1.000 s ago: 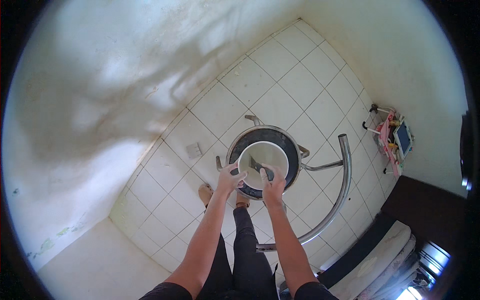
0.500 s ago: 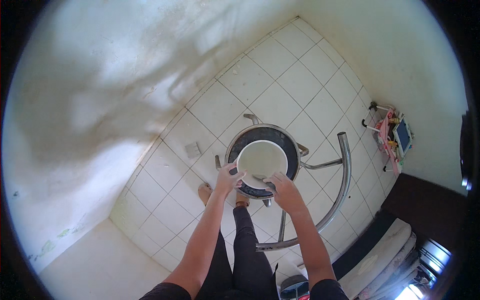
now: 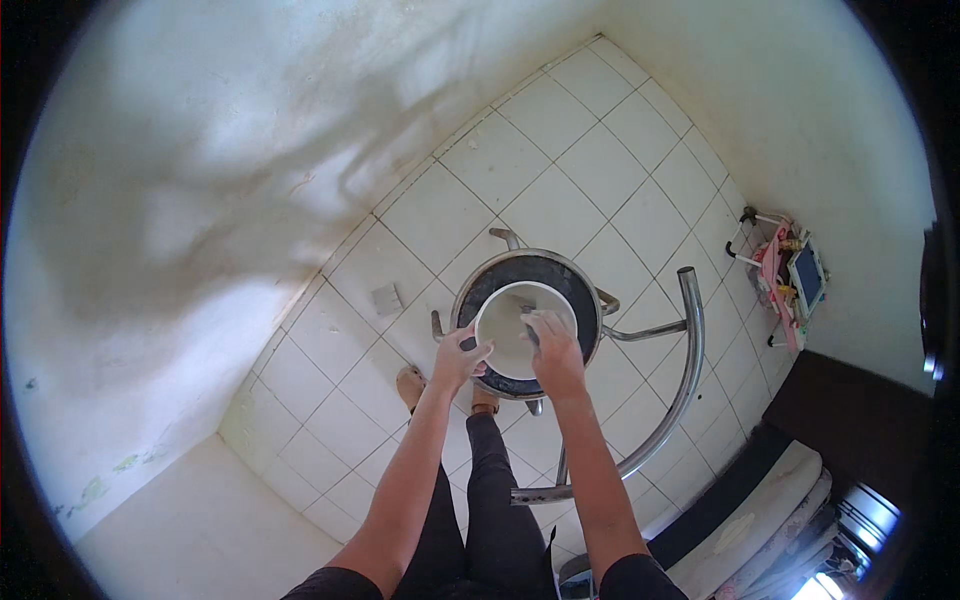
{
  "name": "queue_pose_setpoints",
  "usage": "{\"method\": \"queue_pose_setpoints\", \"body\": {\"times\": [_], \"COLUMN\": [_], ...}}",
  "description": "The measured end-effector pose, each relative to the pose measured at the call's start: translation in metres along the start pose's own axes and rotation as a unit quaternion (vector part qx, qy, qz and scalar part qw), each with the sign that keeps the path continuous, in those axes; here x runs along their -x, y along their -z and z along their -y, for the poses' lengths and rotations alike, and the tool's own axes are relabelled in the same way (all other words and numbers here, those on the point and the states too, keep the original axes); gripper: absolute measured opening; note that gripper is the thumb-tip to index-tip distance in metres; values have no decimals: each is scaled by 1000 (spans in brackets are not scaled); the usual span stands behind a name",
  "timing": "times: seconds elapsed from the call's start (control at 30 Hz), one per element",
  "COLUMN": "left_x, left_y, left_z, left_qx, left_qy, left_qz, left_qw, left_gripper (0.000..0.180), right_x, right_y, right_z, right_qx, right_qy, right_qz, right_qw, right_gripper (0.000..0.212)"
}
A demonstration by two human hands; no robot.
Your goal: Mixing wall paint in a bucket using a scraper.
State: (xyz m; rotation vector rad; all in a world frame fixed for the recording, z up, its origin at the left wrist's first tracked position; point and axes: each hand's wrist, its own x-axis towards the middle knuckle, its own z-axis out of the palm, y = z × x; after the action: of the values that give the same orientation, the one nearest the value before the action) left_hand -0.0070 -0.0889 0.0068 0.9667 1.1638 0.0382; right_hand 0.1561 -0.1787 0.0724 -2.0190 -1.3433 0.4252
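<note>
A white bucket stands on the black seat of a round metal-rimmed stool, with pale material inside. My left hand is closed on the bucket's near left rim, the thumb lying along the edge. Over the bucket's right side, my right hand is wrapped round the dark handle of a scraper. The blade reaches down into the bucket toward its far inner wall. Part of the scraper and the near right rim are hidden by my right hand.
A curved chrome tube attached to the stool arcs round its right side. On the white tiled floor lies a small pale square piece left of the stool. A pink folding frame leans by the right wall; stacked mattresses lie lower right.
My right hand has moved with the scraper from the near right rim up and inward over the bucket, and the blade is now farther across. My left hand stays on the rim.
</note>
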Motion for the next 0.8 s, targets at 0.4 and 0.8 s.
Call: {"method": "queue_pose_setpoints", "body": {"times": [0.4, 0.8], "left_x": [-3, 1], "left_y": [1, 0], "left_z": [5, -3], "left_qx": [-1, 1], "left_qy": [-6, 11], "left_qz": [3, 1], "left_qw": [1000, 1000], "left_gripper": [45, 39], "right_x": [31, -15], "right_y": [10, 29], "right_z": [15, -14], "right_qx": [-32, -35], "right_qy": [-96, -87], "right_qz": [127, -32], "right_qw": [987, 995], "right_gripper": [22, 20]}}
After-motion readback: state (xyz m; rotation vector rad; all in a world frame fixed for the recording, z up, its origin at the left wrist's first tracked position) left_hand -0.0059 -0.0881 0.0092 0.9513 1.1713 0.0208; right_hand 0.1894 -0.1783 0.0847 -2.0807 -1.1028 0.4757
